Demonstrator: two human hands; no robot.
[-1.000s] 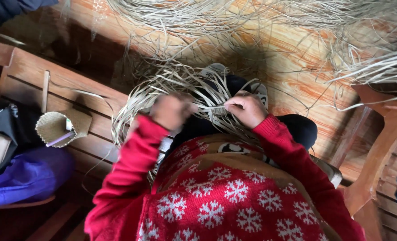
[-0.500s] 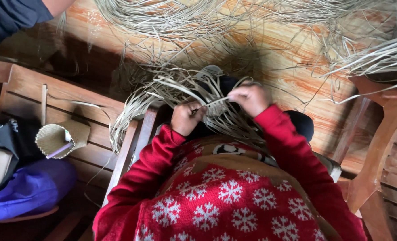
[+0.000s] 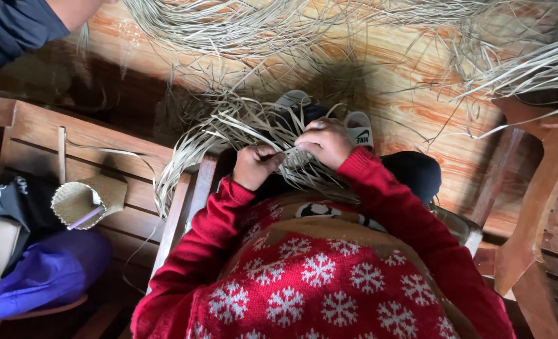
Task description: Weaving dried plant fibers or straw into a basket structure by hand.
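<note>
We note our left hand (image 3: 255, 166) and right hand (image 3: 326, 142), each grip clamped on the pale straw strips (image 3: 228, 129) fanning over our lap. A small woven basket (image 3: 84, 199) sits on the bench (image 3: 34, 135) at left.

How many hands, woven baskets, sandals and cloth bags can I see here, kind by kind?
Hands: 2, the left hand and right hand, both on the pale straw strips
Small woven basket: 1
White-strapped sandals: 2, one by the right hand, one further off
Purple cloth bag: 1
Total: 6
</note>
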